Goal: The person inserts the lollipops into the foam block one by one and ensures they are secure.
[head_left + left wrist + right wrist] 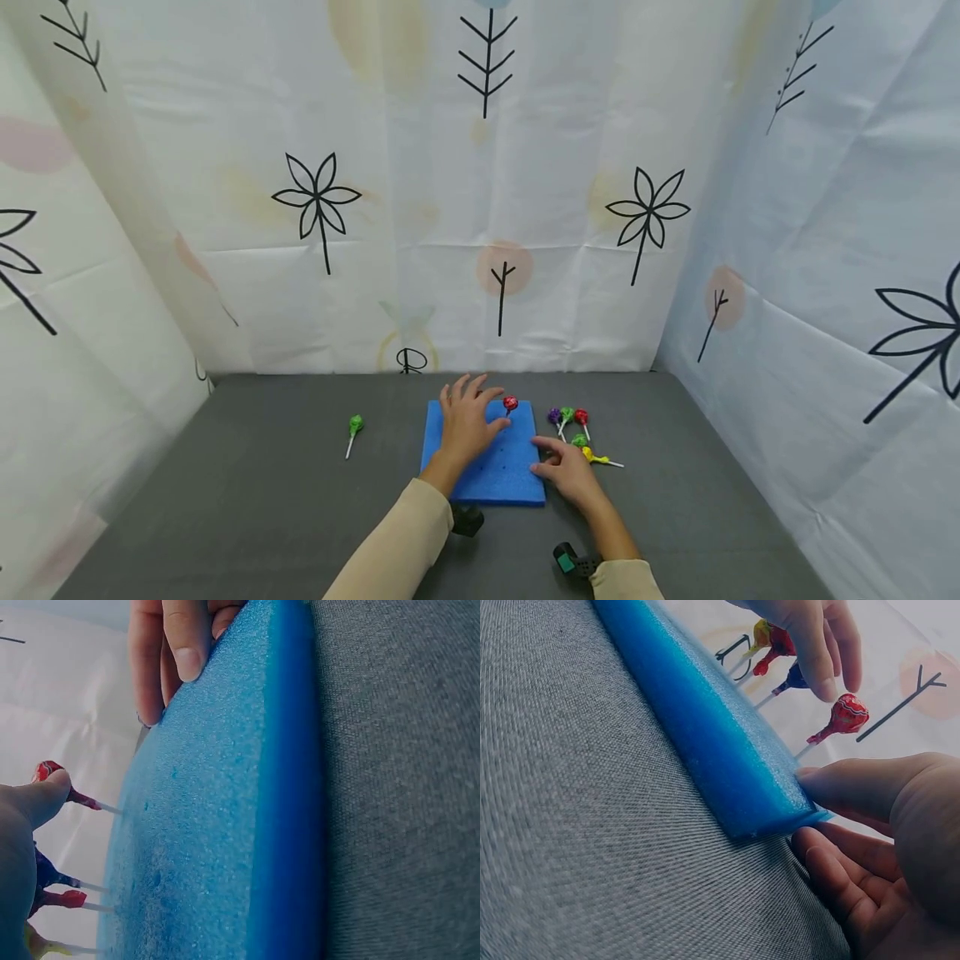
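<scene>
A blue foam board (498, 475) lies on the grey table. My left hand (468, 421) is over it with fingers spread, thumb and forefinger on either side of a red lollipop (511, 403) that stands by its stick in the board. In the left wrist view the thumb appears against its wrapper. Behind that hand, a blue lollipop (793, 678), another red lollipop (780, 643) and a yellow lollipop (760, 634) also stand in a row. My right hand (572, 473) holds the board's right edge, thumb on top and fingers at the side.
Right of the board lie loose lollipops: purple (554, 415), green (567, 413), red (582, 416), and yellow (588, 454) beside a second green one. A single green lollipop (356, 424) lies to the left. Patterned cloth (555, 317) encloses the table's back and sides.
</scene>
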Demonstrator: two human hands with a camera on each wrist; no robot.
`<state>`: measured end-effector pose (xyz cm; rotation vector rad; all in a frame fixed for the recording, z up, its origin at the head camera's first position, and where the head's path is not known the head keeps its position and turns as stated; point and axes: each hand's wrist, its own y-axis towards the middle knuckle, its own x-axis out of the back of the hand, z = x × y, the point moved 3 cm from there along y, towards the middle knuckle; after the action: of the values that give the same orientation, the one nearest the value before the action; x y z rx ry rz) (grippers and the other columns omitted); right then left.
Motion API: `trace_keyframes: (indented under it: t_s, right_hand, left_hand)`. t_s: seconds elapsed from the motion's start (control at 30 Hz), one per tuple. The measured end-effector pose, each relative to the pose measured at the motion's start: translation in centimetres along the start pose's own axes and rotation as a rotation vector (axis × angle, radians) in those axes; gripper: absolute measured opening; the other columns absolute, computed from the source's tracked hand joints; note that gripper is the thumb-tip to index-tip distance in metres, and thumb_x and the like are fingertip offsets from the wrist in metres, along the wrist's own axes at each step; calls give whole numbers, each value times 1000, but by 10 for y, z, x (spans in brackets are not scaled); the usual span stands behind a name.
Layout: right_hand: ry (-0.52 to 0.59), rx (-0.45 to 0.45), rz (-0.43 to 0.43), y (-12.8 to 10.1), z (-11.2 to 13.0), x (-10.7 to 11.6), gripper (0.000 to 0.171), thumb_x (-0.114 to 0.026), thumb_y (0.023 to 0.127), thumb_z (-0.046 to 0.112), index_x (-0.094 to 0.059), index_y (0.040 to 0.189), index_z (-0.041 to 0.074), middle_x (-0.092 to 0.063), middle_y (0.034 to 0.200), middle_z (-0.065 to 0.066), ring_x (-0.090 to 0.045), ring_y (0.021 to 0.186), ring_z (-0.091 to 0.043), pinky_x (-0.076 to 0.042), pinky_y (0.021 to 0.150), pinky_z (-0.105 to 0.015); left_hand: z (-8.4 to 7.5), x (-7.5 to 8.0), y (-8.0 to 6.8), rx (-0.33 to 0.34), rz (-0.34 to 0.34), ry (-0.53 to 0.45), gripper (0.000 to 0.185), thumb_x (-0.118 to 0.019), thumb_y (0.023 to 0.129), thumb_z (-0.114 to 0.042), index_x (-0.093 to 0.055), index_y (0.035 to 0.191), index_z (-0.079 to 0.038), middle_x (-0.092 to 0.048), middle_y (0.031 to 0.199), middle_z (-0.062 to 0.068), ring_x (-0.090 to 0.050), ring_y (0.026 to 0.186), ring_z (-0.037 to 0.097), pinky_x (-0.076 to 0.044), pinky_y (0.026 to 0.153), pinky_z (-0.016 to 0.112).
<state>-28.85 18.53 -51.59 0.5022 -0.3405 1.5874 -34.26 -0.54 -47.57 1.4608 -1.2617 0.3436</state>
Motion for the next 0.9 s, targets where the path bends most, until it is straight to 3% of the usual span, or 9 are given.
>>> trace_keyframes:
  t_s: [0.47, 0.73, 0.9]
  right_hand:
    - [3, 1, 1, -1, 1, 0, 40, -74, 85, 6, -65, 124, 5, -64, 117, -11, -57, 76, -15, -48, 66, -31]
    - [-9, 15, 6, -1, 0, -1, 41, -75, 85, 7, -65, 124, 5, -64, 116, -12, -58, 77, -15, -48, 66, -30]
    - [-21, 4, 0, 0, -3, 0, 41, -75, 85, 8, -65, 125, 6, -64, 113, -10, -57, 76, -16, -48, 65, -30]
  left_hand:
    - [-5, 14, -7, -47, -139, -140, 43, -84, 77, -31, -70, 115, -18, -55, 135, 9, -42, 128, 34, -24, 104, 59]
    - [-2, 25, -17, -136, -312, -303, 22, -82, 79, -22, -74, 98, -13, -66, 115, 6, -55, 112, 26, -35, 97, 53]
    - [4, 32, -25, -136, -357, -301, 20, -83, 79, -21, -74, 94, -11, -68, 110, 4, -57, 106, 25, -40, 90, 50]
